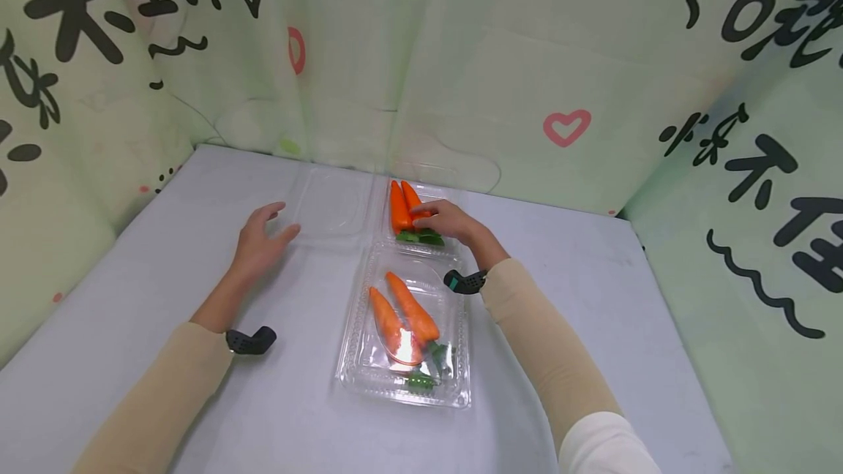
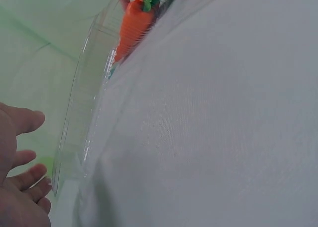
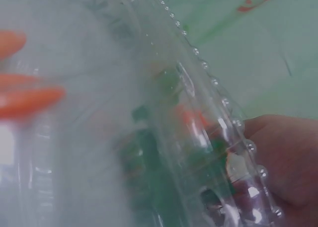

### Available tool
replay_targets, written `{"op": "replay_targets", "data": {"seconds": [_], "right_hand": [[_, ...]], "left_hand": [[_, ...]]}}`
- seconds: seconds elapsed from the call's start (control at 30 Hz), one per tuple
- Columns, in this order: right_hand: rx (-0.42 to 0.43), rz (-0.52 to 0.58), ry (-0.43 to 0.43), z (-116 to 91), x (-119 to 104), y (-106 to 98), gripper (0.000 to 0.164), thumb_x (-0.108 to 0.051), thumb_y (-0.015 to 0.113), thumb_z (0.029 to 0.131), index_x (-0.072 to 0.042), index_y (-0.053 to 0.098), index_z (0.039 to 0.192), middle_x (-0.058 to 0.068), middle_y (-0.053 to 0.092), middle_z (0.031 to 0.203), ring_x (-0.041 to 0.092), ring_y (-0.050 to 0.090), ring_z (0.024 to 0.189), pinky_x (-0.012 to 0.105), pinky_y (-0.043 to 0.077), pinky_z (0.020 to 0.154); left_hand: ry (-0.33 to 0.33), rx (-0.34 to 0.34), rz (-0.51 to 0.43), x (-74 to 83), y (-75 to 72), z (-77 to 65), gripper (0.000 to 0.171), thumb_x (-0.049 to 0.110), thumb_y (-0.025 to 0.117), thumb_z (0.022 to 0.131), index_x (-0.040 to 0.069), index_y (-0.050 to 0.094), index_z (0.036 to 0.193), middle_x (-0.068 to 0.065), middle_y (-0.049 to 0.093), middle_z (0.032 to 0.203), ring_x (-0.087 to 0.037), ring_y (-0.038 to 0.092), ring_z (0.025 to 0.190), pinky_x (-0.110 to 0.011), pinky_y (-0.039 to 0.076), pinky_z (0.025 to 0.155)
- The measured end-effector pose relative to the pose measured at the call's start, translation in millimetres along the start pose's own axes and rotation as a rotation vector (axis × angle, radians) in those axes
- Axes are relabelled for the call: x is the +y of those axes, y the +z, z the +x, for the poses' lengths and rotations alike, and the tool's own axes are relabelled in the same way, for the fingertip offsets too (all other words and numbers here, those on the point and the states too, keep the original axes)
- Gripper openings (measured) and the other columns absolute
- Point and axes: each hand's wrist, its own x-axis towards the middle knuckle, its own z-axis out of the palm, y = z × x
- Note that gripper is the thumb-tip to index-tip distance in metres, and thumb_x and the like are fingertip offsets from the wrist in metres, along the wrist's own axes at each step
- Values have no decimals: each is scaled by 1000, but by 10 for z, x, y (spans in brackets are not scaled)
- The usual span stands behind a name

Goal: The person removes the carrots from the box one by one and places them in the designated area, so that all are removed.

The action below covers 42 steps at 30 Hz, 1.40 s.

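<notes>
Two orange carrots [image 1: 399,211] with green leafy tops [image 1: 420,237] lie in the far clear plastic box [image 1: 453,246]. My right hand [image 1: 451,219] reaches into that box from the right, fingers and thumb about the thick end of the right-hand carrot. The box's clear lid [image 1: 332,203] is folded back to the left, flat over the table. Left of the lid, my left hand [image 1: 260,240] is held with thumb and fingers spread, holding nothing. In the right wrist view, the clear plastic partly hides the right hand [image 3: 285,162].
Nearer to me sits a second clear plastic box [image 1: 352,364], its lid down over two carrots [image 1: 411,309] with green tops. Both boxes are on a white-covered table [image 1: 276,415]. A pale green curtain [image 1: 461,57] with black lettering and hearts encloses the back and sides.
</notes>
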Motion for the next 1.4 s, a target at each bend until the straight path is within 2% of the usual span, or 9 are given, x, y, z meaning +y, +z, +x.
{"op": "replay_targets", "data": {"seconds": [0.17,0.47,0.67,0.83,1.03,1.17,1.4], "right_hand": [[3,-1,13,-17,10,0,41,-26,57,97,-13,56,135,10,52,137,27,46,121,43,40,110],[124,1,-13,-24,46,1,27,-21,64,92,-13,64,118,12,56,131,29,50,116,40,49,98],[159,47,-8,-33,58,-21,22,-16,64,92,-10,61,113,14,56,127,29,52,110,34,51,88],[166,94,35,-52,51,-30,27,-17,63,92,-8,51,115,17,53,132,31,53,113,38,51,95],[170,138,59,-62,62,-39,45,-21,65,92,-8,42,129,17,52,136,31,54,117,41,49,102],[176,150,44,-64,55,-44,51,-22,65,92,-9,43,136,16,52,138,30,53,121,42,48,104],[200,126,30,-77,35,-56,51,-23,65,92,-8,47,137,13,53,138,28,52,123,41,48,104]], "left_hand": [[19,2,-7,34,16,-9,60,29,59,96,4,37,146,-22,34,151,-39,32,140,-56,28,114],[48,17,-2,76,46,-8,58,27,60,95,3,39,144,-22,36,150,-39,34,139,-56,29,113],[66,24,5,96,61,-3,57,26,60,95,3,40,143,-21,37,149,-39,34,139,-56,30,113],[58,15,5,130,66,-3,56,26,60,96,4,40,144,-21,36,150,-38,33,140,-56,29,114],[73,3,2,147,93,14,57,26,59,96,4,40,144,-20,38,149,-38,35,139,-55,29,114],[115,7,-7,137,117,35,55,23,60,95,2,41,143,-21,42,146,-37,40,136,-53,31,114],[165,-12,-34,157,148,60,54,17,61,94,-2,41,141,-23,44,144,-37,44,132,-48,34,114]]}}
